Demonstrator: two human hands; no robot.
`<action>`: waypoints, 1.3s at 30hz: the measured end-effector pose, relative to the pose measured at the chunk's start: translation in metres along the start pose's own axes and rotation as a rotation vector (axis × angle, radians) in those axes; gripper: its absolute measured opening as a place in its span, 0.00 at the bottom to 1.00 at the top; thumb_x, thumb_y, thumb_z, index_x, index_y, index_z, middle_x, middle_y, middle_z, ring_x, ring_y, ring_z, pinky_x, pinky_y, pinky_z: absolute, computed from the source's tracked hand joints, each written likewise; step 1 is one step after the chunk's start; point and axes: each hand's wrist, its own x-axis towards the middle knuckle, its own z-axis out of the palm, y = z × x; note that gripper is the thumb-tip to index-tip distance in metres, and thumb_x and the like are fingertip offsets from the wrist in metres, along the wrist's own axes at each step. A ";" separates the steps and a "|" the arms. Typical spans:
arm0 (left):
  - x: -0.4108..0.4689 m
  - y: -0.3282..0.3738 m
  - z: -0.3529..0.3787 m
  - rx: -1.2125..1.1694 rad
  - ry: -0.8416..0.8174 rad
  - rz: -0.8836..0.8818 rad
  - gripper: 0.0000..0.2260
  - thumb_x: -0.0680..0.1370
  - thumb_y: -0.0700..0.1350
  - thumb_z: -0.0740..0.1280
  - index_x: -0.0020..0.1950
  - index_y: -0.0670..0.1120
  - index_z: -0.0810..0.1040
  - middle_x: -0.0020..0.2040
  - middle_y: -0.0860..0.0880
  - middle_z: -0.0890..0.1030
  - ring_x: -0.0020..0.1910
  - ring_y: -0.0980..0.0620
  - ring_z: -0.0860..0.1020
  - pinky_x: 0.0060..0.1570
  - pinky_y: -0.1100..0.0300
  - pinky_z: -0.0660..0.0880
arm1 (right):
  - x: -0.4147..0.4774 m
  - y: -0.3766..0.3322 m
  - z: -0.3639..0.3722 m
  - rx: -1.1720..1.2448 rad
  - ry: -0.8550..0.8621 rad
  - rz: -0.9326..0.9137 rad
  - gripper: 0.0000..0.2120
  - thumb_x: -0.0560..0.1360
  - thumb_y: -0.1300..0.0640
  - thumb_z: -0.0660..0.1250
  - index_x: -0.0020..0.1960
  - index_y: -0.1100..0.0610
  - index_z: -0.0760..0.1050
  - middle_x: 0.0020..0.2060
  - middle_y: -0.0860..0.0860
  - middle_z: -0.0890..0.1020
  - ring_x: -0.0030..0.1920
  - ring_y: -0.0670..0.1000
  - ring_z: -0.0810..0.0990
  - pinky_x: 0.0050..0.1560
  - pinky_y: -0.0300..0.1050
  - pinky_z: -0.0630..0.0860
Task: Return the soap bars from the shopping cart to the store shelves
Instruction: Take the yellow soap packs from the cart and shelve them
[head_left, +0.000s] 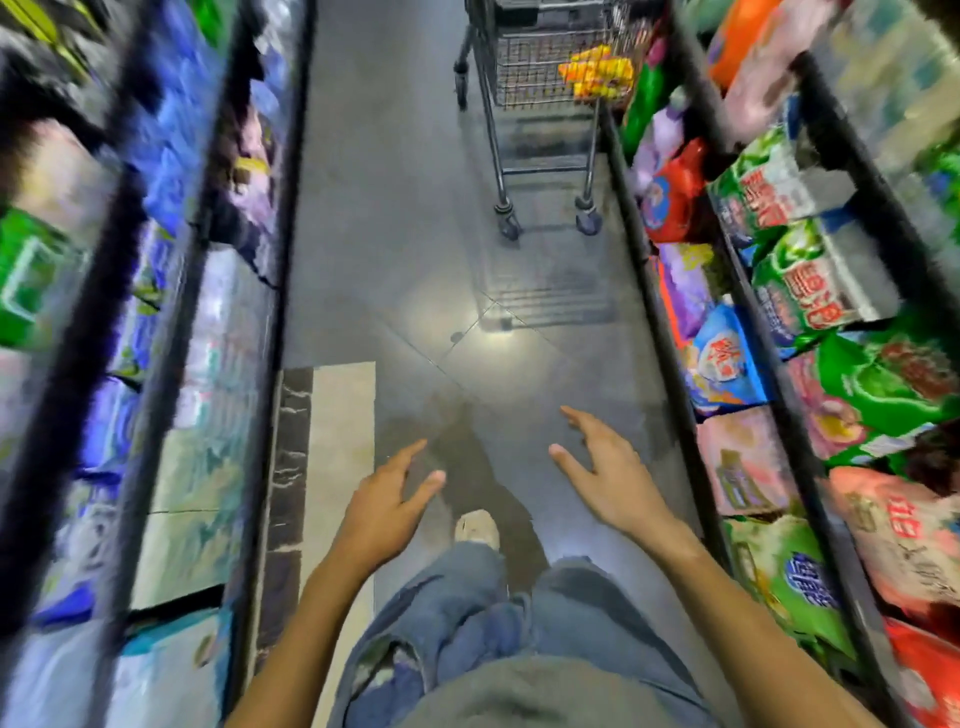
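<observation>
A shop aisle: stocked shelves (779, 332) on both sides, a wire shopping cart (540, 78)

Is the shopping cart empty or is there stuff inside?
Not empty: yellow-orange packs show inside the shopping cart through its wire. How full, cannot tell; its top is cut off.

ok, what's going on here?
A person stands in a shop aisle with both hands out in front, open and holding nothing: left hand, right hand. The cart sits ahead, close to the right shelves. The yellow packs in it may be the soap, but they are too blurred to tell. Nothing is being handled.
</observation>
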 end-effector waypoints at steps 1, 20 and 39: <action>0.015 0.001 -0.014 -0.002 0.006 0.018 0.26 0.77 0.58 0.60 0.73 0.51 0.65 0.70 0.48 0.70 0.68 0.48 0.70 0.66 0.51 0.67 | 0.015 -0.011 0.002 0.001 -0.007 -0.004 0.26 0.78 0.47 0.61 0.73 0.53 0.62 0.68 0.52 0.72 0.67 0.54 0.71 0.65 0.51 0.69; 0.325 0.034 -0.248 -0.123 0.138 -0.032 0.22 0.78 0.52 0.62 0.72 0.50 0.66 0.67 0.49 0.73 0.66 0.49 0.71 0.65 0.53 0.68 | 0.362 -0.180 -0.019 0.021 -0.109 -0.032 0.24 0.79 0.48 0.61 0.73 0.52 0.62 0.68 0.52 0.72 0.66 0.53 0.71 0.63 0.48 0.69; 0.690 0.063 -0.484 -0.136 0.093 0.032 0.19 0.79 0.48 0.64 0.69 0.46 0.69 0.67 0.47 0.74 0.64 0.50 0.73 0.61 0.63 0.66 | 0.721 -0.353 -0.067 0.091 -0.011 0.071 0.25 0.79 0.46 0.60 0.73 0.52 0.61 0.68 0.52 0.71 0.67 0.52 0.70 0.64 0.53 0.69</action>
